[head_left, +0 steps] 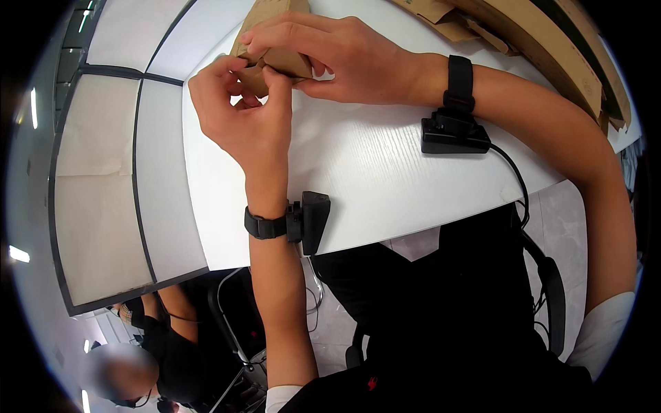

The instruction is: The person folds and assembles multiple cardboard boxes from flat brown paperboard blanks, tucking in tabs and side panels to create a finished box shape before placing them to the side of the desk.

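Note:
Both of my hands are on a small brown cardboard box at the far left of the white table. My left hand pinches the near end of the box, thumb and forefinger closed on a flap there. From the right, my right hand reaches across and grips the box's side and top, its fingers bent over the edge. The box's far part runs up to the top rim of the view. My fingers hide part of its folded end.
Large cardboard pieces lie stacked at the far right of the table. A framed partition stands along the left edge. Black wrist-strapped devices sit on both forearms, one trailing a cable. Another person sits beyond the partition.

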